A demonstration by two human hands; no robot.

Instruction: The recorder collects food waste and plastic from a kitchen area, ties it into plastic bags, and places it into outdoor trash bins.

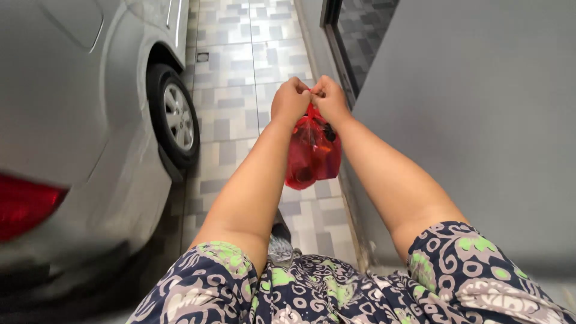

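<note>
Beside a silver car [78, 132] filling the left of the frame, over the grey tiled floor [240, 78], a red plastic bag [313, 153] hangs at centre, its neck pinched by the left hand [290, 101] and right hand [329, 99], both grips pressed together; a slipped pinch would likely drop it onto the tiles

A silver car [72, 120] stood on the left, its red tail light [27, 204] close to the camera and 1 wheel [176, 118] in view. Grey patterned floor tiles [240, 66] ran ahead between the car and a plain grey wall [480, 120] on the right.
</note>
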